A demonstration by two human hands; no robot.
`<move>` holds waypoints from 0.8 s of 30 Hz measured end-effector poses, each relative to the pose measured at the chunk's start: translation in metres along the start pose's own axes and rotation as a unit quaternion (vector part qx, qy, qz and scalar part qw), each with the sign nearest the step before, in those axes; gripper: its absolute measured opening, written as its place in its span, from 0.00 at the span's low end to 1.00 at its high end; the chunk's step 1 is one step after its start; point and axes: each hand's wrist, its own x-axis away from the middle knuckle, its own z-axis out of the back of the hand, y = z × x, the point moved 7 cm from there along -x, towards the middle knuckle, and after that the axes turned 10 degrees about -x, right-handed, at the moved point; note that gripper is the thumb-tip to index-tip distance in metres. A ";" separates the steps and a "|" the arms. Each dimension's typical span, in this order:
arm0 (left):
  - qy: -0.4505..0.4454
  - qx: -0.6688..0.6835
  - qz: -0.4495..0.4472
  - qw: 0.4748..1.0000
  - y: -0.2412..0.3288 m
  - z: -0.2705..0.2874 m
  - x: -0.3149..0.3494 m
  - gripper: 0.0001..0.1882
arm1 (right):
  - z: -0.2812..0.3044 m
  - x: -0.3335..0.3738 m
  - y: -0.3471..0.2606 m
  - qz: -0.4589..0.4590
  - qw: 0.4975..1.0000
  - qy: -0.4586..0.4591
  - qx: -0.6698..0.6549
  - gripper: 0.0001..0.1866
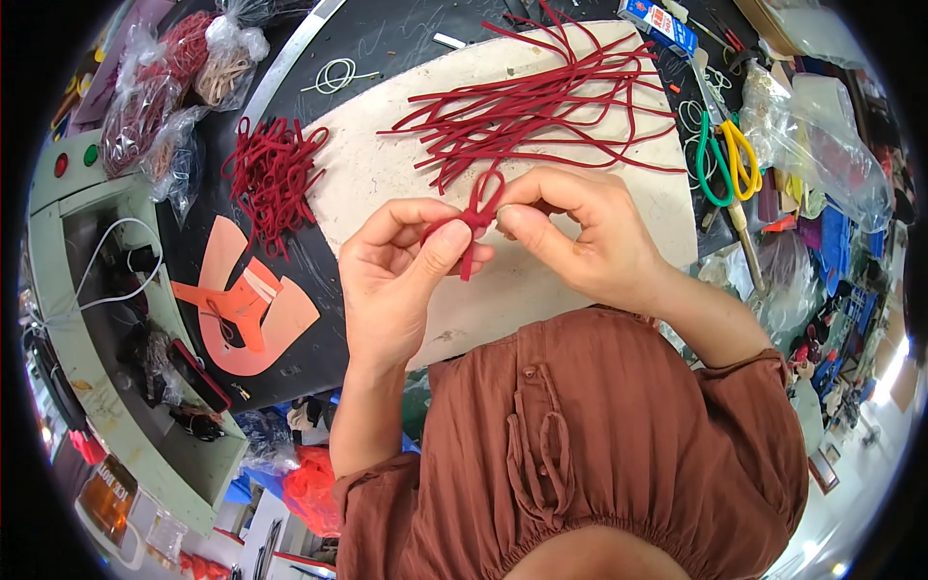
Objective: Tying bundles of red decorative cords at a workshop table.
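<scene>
Between my hands is a dark red cord bow (482, 200) with a loop standing up and a short tail hanging down. My left hand (391, 261) pinches its knot between thumb and fingers. At the bow's right side my right hand (585, 232) has thumb and forefinger pressed together on the cord, though the pinched part is mostly hidden. Beyond my hands, loose dark red cords (541, 106) lie spread across a cream board (377, 121). A heap of tied red bows (274, 179) sits at the board's left edge.
Orange cut pieces (253, 319) lie on the black tabletop at left, beside a pale green machine housing (82, 387). Scissors with green and yellow handles (727, 159) lie at right, near a blue box (659, 24). Plastic bags of cord (159, 87) stand at the far left.
</scene>
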 end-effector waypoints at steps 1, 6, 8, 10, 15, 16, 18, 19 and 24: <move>0.006 -0.004 -0.007 1.000 0.001 0.002 0.001 0.06 | -0.001 0.000 0.000 0.004 1.000 -0.007 -0.002 0.05; 0.016 -0.037 -0.033 0.999 0.004 0.000 0.000 0.07 | -0.006 0.000 0.019 -0.122 0.966 0.013 -0.228 0.06; 0.016 -0.018 -0.015 1.000 0.001 0.001 0.000 0.09 | -0.008 0.000 0.020 -0.148 0.959 -0.006 -0.240 0.06; 0.014 0.028 0.012 0.999 -0.004 0.002 0.001 0.11 | -0.010 0.000 0.021 -0.148 0.956 0.010 -0.254 0.06; 0.023 0.119 0.042 0.992 -0.012 -0.001 0.005 0.15 | -0.013 0.001 0.028 -0.143 0.937 0.038 -0.318 0.07; 0.021 0.114 0.039 0.993 -0.013 -0.001 0.005 0.15 | -0.014 0.001 0.030 -0.150 0.930 0.045 -0.331 0.07; 0.018 0.103 0.032 0.994 -0.013 0.001 0.006 0.16 | -0.015 0.002 0.031 -0.154 0.926 0.048 -0.342 0.07; 0.028 0.096 0.024 0.995 -0.013 0.002 0.007 0.16 | -0.016 0.002 0.032 -0.156 0.923 0.049 -0.348 0.07; 0.083 0.072 -0.032 0.993 -0.005 0.004 0.008 0.13 | -0.020 0.000 0.028 -0.123 0.934 0.062 -0.330 0.06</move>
